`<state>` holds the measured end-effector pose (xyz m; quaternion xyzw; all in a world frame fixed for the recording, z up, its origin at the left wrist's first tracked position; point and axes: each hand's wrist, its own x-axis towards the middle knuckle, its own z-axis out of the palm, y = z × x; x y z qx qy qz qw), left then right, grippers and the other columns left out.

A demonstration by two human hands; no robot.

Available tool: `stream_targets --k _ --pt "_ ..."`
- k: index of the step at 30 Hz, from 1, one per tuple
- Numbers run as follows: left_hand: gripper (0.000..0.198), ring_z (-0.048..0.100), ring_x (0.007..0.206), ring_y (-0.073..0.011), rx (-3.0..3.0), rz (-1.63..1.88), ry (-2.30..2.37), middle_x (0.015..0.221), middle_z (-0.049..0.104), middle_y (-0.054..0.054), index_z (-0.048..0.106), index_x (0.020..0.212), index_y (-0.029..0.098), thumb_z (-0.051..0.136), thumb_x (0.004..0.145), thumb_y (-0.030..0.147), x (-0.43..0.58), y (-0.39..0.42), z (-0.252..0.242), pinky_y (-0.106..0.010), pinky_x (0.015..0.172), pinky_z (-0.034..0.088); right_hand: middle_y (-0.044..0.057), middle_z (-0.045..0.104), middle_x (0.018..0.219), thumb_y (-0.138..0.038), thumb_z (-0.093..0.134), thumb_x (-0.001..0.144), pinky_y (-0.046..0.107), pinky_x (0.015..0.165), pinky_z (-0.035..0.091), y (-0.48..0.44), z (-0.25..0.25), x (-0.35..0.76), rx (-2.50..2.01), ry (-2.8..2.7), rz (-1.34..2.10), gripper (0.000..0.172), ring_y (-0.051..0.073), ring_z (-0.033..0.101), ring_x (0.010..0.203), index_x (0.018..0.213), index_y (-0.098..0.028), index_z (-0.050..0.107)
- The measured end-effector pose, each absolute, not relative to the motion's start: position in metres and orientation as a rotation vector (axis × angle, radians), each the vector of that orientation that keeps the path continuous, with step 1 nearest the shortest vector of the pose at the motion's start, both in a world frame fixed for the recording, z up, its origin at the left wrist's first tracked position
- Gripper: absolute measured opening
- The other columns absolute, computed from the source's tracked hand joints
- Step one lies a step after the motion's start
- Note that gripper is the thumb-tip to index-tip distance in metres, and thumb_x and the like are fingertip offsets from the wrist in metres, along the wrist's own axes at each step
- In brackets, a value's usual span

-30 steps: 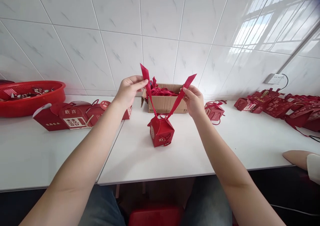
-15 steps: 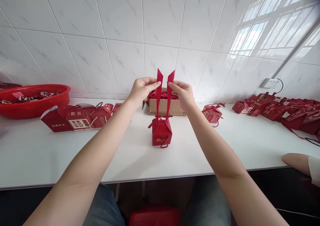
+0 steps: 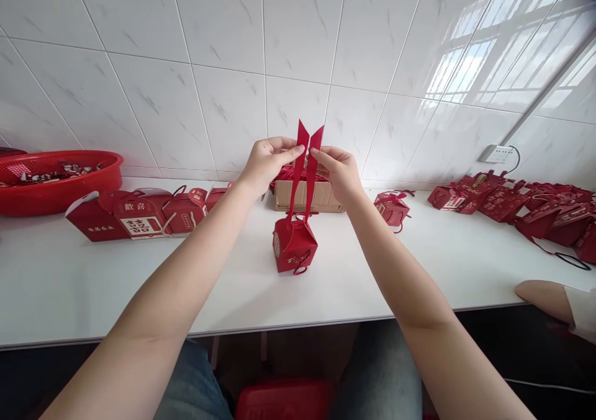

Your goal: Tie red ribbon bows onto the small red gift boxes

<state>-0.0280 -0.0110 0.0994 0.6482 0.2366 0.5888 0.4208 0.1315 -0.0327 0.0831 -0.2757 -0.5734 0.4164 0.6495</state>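
A small red gift box (image 3: 294,246) with a cord bow on its front is at the middle of the white table, turned a little. Two lengths of red ribbon (image 3: 295,187) rise from its top. My left hand (image 3: 274,156) pinches the left ribbon near its slanted end. The right ribbon end is pinched between thumb and finger of my right hand (image 3: 336,162). Both ends are held up side by side, close together. Behind the ribbons stands a cardboard box (image 3: 321,198) with red ribbon material inside.
Several red gift boxes (image 3: 142,215) line up at left, by a red plastic basket (image 3: 60,187) of small wrapped items. One box (image 3: 392,209) stands right of centre; more red boxes (image 3: 503,203) cluster far right. Another person's arm (image 3: 544,296) rests at the table's right edge.
My hands have brought the two ribbon ends closer together and slightly up. The gift box has turned, so its left side with a round pattern shows. The view has shifted slightly.
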Motion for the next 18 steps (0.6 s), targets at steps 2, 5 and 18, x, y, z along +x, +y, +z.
stream_targets --k 2,5,18 --pt "0.028 0.067 0.071 -0.0150 1.648 1.446 0.568 0.074 0.073 -0.002 0.075 0.077 0.018 0.087 0.061 0.038 -0.027 -0.010 0.100 -0.028 0.070 0.055 0.000 0.073 0.075 -0.032 0.072 0.076 0.026 0.068 0.058 -0.034 0.085 0.131 -0.644 -1.320 0.939 0.013 0.011 0.068 0.067 0.077 -0.019 0.072" --pt "0.030 0.070 0.073 -0.0181 1.688 1.440 0.553 0.076 0.074 -0.003 0.076 0.079 0.018 0.086 0.062 0.040 -0.025 -0.009 0.100 -0.033 0.075 0.057 0.001 0.073 0.075 -0.030 0.071 0.077 0.027 0.068 0.058 -0.038 0.087 0.130 -0.673 -1.349 0.907 0.012 0.012 0.068 0.068 0.078 -0.018 0.072" --pt "0.027 0.070 0.074 -0.0211 1.798 1.397 0.690 0.072 0.073 -0.004 0.075 0.077 0.016 0.086 0.062 0.035 -0.028 -0.014 0.111 -0.039 0.078 0.057 0.001 0.072 0.076 -0.037 0.071 0.077 0.028 0.072 0.057 -0.048 0.088 0.135 -0.660 -1.514 0.922 0.019 0.013 0.067 0.074 0.079 -0.018 0.073"
